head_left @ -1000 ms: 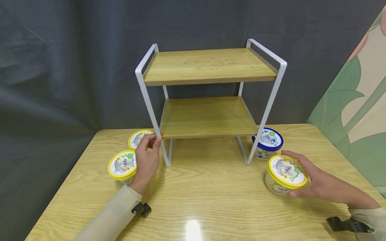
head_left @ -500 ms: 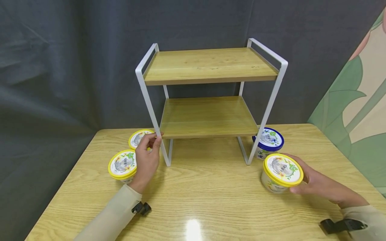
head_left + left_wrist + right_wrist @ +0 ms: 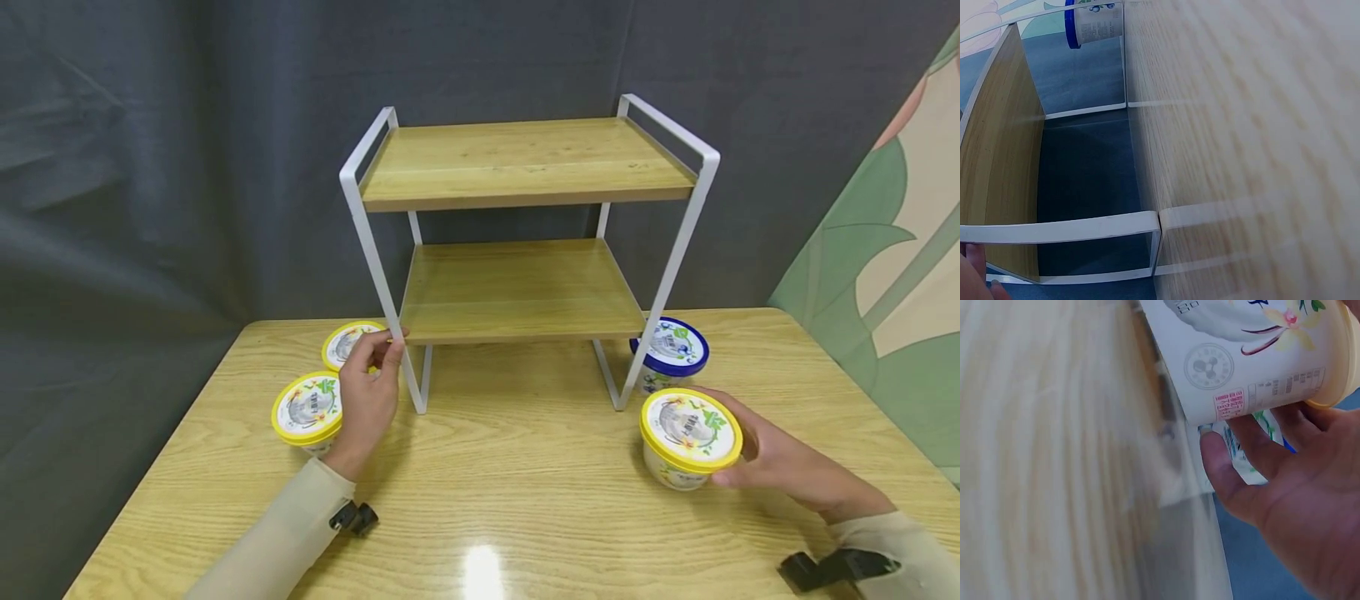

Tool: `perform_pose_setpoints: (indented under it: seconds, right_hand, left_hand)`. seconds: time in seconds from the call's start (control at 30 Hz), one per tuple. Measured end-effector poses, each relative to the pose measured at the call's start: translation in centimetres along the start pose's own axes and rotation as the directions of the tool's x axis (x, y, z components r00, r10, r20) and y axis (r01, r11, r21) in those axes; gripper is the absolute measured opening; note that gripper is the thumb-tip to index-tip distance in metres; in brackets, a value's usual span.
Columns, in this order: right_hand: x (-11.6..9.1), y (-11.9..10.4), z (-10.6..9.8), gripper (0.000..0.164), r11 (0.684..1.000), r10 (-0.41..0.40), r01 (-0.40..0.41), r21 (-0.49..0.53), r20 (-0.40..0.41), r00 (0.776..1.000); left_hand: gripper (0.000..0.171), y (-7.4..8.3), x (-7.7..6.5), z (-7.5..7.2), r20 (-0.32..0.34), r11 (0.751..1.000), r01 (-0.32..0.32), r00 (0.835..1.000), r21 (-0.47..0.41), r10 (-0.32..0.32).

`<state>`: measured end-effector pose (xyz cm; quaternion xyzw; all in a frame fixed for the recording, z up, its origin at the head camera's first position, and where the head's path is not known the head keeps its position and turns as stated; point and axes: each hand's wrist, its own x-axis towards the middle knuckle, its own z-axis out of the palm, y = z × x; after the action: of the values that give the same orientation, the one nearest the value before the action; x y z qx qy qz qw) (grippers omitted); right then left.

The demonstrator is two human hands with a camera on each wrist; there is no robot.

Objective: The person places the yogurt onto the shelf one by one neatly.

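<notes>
My left hand (image 3: 369, 398) pinches the white front left leg of a two-tier wooden shelf (image 3: 525, 162), close to its lower board; only its fingertips show low in the left wrist view. At the right, my right hand (image 3: 780, 454) grips a tub with a yellow lid (image 3: 692, 429) by its side. In the right wrist view the fingers curl round the white printed wall of this tub (image 3: 1254, 362). Whether its base touches the table cannot be told. Just behind it, a tub with a blue lid (image 3: 675, 346) stands beside the shelf's right leg, partly covered.
Two more yellow-lidded tubs stand left of the shelf, the nearer tub (image 3: 306, 408) and the farther tub (image 3: 347, 340), both partly behind my left hand. The wooden table (image 3: 525, 500) meets a dark curtain (image 3: 495, 67) at the back. A patterned panel (image 3: 885, 275) stands at the right.
My right hand has moved left with the yellow-lidded tub, bringing it nearer the shelf's right leg. The left hand stays on the shelf leg.
</notes>
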<state>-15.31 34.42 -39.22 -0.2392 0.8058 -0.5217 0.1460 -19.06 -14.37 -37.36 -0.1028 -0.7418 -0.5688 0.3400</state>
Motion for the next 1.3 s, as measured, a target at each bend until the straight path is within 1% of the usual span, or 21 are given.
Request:
perform_pose_setpoints:
  seconds: [0.03, 0.2, 0.27, 0.37, 0.47, 0.53, 0.67, 0.9, 1.0, 1.23, 1.3]
  right_hand:
    - [0.0, -0.1, 0.1, 0.093, 1.000, -0.004, 0.004, 0.006, -0.001, 1.000]
    - [0.4, -1.0, 0.5, 0.092, 0.999, 0.040, -0.040, 0.004, -0.065, 0.997]
    - [0.6, -1.4, 0.7, 0.091, 0.998, 0.060, -0.058, 0.030, -0.085, 0.995]
    - [0.7, -1.7, 1.0, 0.088, 0.989, 0.057, -0.043, 0.140, -0.101, 0.993]
    - [0.8, -2.1, 1.4, 0.083, 0.969, 0.041, -0.013, 0.248, -0.110, 0.993]
    - [0.8, -2.4, 1.8, 0.080, 0.959, 0.031, 0.004, 0.284, -0.116, 0.993]
    - [1.0, -3.5, 2.5, 0.080, 0.957, 0.026, 0.012, 0.291, -0.128, 0.991]
    - [1.8, -6.0, 3.8, 0.083, 0.962, 0.015, 0.028, 0.271, -0.155, 0.988]
    - [2.2, -7.2, 4.1, 0.084, 0.966, -0.004, 0.047, 0.255, -0.167, 0.986]
    - [3.0, -9.9, 5.1, 0.083, 0.980, -0.001, 0.040, 0.194, -0.197, 0.980]
    - [3.3, -10.7, 5.3, 0.084, 0.982, -0.011, 0.050, 0.184, -0.208, 0.978]
  left_hand:
    - [0.015, 0.0, 0.0, 0.0, -0.001, 1.000, 0.000, 1.000, -0.002, 0.000]
    - [0.015, 0.1, 0.0, 0.1, -0.004, 1.000, 0.005, 1.000, 0.001, -0.005]
    - [0.016, 0.1, 0.0, 0.0, -0.005, 1.000, 0.010, 1.000, -0.002, -0.010]
    - [0.015, 0.1, 0.1, 0.1, -0.006, 1.000, 0.020, 1.000, -0.022, -0.020]
    - [0.015, 0.2, 0.1, 0.1, -0.007, 0.999, 0.030, 1.000, -0.041, -0.030]
    - [0.015, 0.2, 0.1, 0.0, -0.008, 0.998, 0.032, 0.999, -0.046, -0.032]
    - [0.015, 0.3, 0.0, 0.0, -0.005, 0.998, 0.029, 1.000, -0.047, -0.029]
    - [0.016, 0.4, 0.0, 0.1, -0.008, 0.998, 0.032, 0.999, -0.050, -0.032]
    - [0.015, 0.4, 0.0, 0.1, -0.010, 0.998, 0.027, 1.000, -0.048, -0.028]
    - [0.015, 0.3, -0.1, 0.2, -0.015, 0.999, 0.001, 1.000, -0.046, -0.002]
    - [0.015, 0.2, -0.1, 0.2, -0.014, 0.999, -0.003, 1.000, -0.044, 0.003]
